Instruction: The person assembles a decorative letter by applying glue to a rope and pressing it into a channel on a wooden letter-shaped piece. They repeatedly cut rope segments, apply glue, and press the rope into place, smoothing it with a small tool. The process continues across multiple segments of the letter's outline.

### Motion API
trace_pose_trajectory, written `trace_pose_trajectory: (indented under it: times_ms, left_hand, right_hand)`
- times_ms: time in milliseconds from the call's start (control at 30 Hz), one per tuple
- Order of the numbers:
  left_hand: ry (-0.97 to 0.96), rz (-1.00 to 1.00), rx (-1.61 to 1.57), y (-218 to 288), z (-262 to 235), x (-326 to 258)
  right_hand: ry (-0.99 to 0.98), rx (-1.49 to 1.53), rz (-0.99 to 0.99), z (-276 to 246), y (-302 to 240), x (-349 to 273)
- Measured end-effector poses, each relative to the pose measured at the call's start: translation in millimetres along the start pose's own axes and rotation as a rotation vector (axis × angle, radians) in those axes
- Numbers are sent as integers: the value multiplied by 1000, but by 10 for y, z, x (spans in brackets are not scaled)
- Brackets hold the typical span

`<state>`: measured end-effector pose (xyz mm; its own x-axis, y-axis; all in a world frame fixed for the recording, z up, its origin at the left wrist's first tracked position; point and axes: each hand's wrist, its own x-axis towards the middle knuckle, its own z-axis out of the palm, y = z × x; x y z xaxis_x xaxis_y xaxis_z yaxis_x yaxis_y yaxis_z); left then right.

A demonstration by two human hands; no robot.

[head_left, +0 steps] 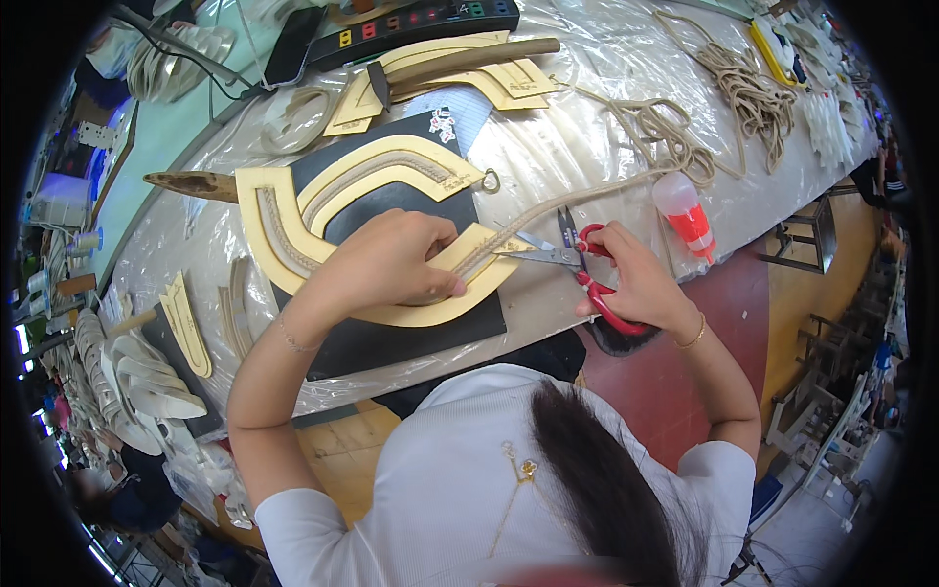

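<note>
A pale yellow curved template [259,230] with a slot along its bend lies on a black board [416,344]. Beige cord fills the slot and runs out as a long rope [577,194] to the right. My left hand [377,262] is closed at the template's right arm, its thumb and curled fingers pressing there beside the cord. Red-handled scissors [562,256] are in my right hand [638,276], fingers in the loops. Their blades are parted, one tip reaching the cord at the template's right end.
A hammer [469,61] rests on more templates at the back. Coiled rope [748,93] lies far right. A red-and-clear squeeze bottle [688,220] lies near the table's right edge. A pointed wooden tool [196,184] and a small template [186,323] are at left.
</note>
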<state>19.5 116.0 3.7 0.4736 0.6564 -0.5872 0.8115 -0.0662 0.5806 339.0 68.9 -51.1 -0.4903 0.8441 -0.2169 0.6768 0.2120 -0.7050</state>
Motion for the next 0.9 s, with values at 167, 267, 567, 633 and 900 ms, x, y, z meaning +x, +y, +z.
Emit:
trace_pose_trajectory:
  times_ms: [167,267,567,633,900]
  left_hand:
    - [39,78,-50,-21,51,47]
    - [48,92,-32,-35,64,105]
    - [28,8,13,11,-17,91]
    - [42,4,-3,29,-32,72]
    - [140,-44,-94,138,-72,-13]
  right_hand:
    - [74,-8,-88,48,-6,23]
    - [152,-107,-171,111,-84,79]
    - [239,-248,-257,127,-207,221]
    - [231,-240,-262,130,-207,240]
    - [188,-250,-247,95,-218,279]
